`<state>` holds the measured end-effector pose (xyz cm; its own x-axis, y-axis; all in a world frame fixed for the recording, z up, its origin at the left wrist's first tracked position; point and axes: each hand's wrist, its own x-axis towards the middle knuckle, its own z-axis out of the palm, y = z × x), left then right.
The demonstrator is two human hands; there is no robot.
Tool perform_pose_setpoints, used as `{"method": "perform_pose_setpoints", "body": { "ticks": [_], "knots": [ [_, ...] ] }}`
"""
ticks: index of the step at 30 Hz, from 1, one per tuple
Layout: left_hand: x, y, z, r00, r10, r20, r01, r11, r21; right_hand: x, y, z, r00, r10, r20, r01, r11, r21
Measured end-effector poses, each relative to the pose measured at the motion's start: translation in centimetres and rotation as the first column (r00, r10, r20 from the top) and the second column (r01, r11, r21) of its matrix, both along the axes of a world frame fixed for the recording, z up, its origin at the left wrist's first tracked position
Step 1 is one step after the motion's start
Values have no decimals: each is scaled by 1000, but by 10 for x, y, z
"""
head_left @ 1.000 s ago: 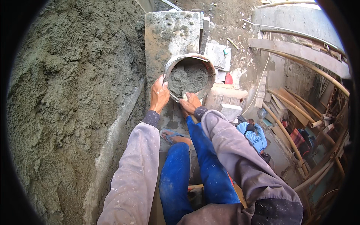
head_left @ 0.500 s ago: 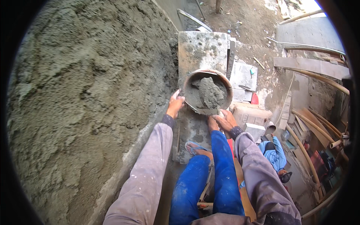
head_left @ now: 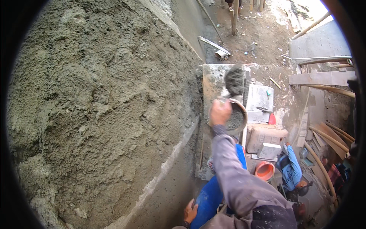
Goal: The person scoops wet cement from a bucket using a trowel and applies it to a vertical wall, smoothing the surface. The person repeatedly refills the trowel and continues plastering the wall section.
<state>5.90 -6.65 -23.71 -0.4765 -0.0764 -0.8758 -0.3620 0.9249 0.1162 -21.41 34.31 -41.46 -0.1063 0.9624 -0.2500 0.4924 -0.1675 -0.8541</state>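
My right hand (head_left: pixel 220 112) is closed round the handle of a trowel, partly smeared by motion. A lump of wet grey mortar (head_left: pixel 234 81) covers the trowel's blade beyond my knuckles. Below and beside that hand stands a round bucket (head_left: pixel 244 121) with mortar inside, partly hidden by my hand and sleeve. It rests on a mortar-stained board (head_left: pixel 212 82). My left hand (head_left: pixel 190 211) lies with its fingers out against my blue trouser leg (head_left: pixel 207 198), holding nothing. To the left rises a wall coated in rough wet mortar (head_left: pixel 103 99).
Right of the board are pale slabs (head_left: pixel 260 97), a full sack (head_left: pixel 265 139), a white block (head_left: pixel 269 151) and an orange bucket (head_left: pixel 264 170). A person in blue (head_left: pixel 292 168) is lower right, near bamboo poles (head_left: pixel 318 170). Another pole (head_left: pixel 235 17) stands ahead.
My right hand has lifted the mortar-loaded trowel up and left, out of the bucket. My left hand has left the bucket's rim and dropped to my leg. The view has shifted left.
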Motion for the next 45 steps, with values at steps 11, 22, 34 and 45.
{"method": "perform_pose_setpoints", "body": {
  "ticks": [11,22,34,45],
  "knots": [
    [-27,93,-55,981,177,-78,-133,910,394,134,-87,99,733,680,23,-664,722,-193],
    [-224,236,-394,974,168,-151,-69,858,508,170,73,-165,57,707,705,-865,388,-319],
    [-190,276,-342,870,-74,-487,320,837,443,232,69,-165,196,968,153,-816,248,-522],
    [-180,156,-278,920,383,84,-374,795,478,221,56,-44,515,853,-85,-829,469,-304]
  ]
}}
